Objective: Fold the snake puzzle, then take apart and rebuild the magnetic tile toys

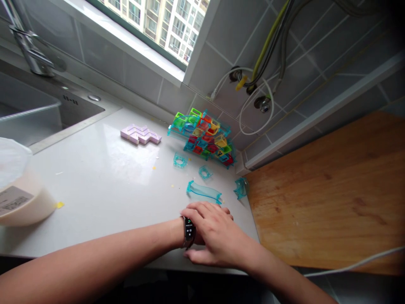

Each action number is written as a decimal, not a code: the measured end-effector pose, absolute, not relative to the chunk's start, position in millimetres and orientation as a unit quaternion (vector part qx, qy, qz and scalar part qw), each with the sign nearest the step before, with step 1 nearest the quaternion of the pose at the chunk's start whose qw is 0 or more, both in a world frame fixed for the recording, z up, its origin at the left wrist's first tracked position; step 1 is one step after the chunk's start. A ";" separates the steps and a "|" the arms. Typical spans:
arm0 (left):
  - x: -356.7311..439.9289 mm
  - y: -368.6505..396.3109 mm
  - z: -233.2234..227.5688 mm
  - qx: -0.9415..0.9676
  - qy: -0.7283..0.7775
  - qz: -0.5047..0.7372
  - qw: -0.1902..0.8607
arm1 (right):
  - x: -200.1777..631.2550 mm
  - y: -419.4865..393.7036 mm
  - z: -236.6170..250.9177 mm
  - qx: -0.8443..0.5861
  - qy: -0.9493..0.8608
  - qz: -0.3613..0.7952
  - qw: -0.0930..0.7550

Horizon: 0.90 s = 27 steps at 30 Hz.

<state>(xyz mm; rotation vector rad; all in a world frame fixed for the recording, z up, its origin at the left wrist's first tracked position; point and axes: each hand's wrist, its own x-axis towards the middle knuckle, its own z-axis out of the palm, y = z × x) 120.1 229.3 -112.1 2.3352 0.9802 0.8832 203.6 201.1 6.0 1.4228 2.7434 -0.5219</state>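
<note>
My right hand [215, 230] lies across my left hand at the counter's front, its fingers curled over and its thumb on the near side. Under it, my left hand [229, 213] is mostly hidden, with only a bit of its fingers showing. A black smartwatch [189, 229] with a lit screen is on my left wrist, touching the right fingers. Just beyond the hands lies a clear teal curved plastic track piece [204, 192]. Two small teal ring pieces [180, 160] lie farther back. Another teal piece [241, 188] leans by the wooden board.
Colourful translucent blocks [209, 137] are stacked against the wall corner. Lilac zigzag blocks [141, 134] lie left of them. A cream tub [27, 198] stands left, near the sink [84, 112]. The wooden board [316, 190] borders the right side. Yellow bits dot the counter [104, 198].
</note>
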 end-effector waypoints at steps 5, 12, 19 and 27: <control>132.7 269.6 -98.2 0.913 0.150 0.317 0.207 | 237.5 208.7 14.3 0.488 0.848 -0.175 -0.112; 136.7 268.3 -108.3 0.931 0.048 0.314 0.182 | 253.0 202.5 2.3 0.506 0.824 -0.163 -0.196; 136.5 266.1 -102.2 0.948 0.055 0.298 0.099 | 276.5 222.6 -7.5 0.529 0.795 -0.141 -0.261; 130.4 267.5 -92.0 0.954 0.040 0.297 0.021 | 314.3 270.8 -68.4 0.625 0.582 -0.208 -0.478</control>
